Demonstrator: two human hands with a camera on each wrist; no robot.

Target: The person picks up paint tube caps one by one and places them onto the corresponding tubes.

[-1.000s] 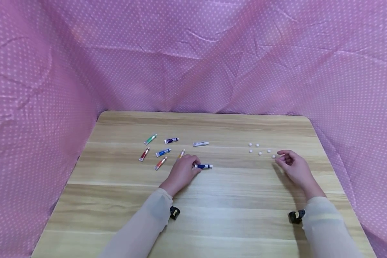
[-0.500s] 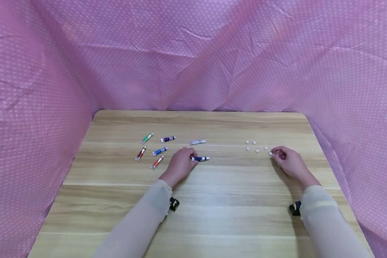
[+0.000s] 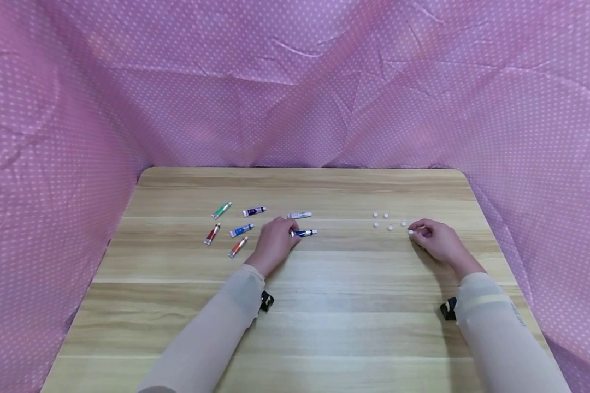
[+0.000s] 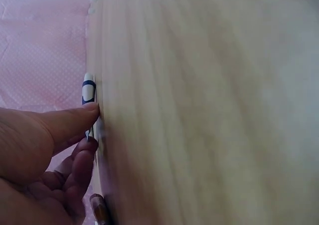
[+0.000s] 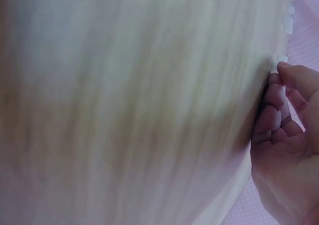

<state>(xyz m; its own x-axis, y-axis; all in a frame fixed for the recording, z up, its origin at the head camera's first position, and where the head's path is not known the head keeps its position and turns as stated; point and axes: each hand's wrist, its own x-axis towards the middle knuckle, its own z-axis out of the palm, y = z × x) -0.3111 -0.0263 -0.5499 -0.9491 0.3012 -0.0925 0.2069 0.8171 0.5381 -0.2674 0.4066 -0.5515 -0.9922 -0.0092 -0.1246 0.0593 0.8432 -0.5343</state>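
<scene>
Blue tube (image 3: 305,233) pinched at mid-table by left hand (image 3: 274,243), white cap (image 3: 411,232) nipped by curled right hand (image 3: 435,240): best kept level, steady, clear of other caps (image 3: 382,219).

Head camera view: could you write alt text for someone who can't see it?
A person's left hand holds a dark blue paint tube on a wooden table, while the right hand pinches one small white cap. More tubes and caps lie nearby.

sheer beige sleeves (image 3: 211,338), small black wrist cameras (image 3: 266,301), bare hands.
</scene>
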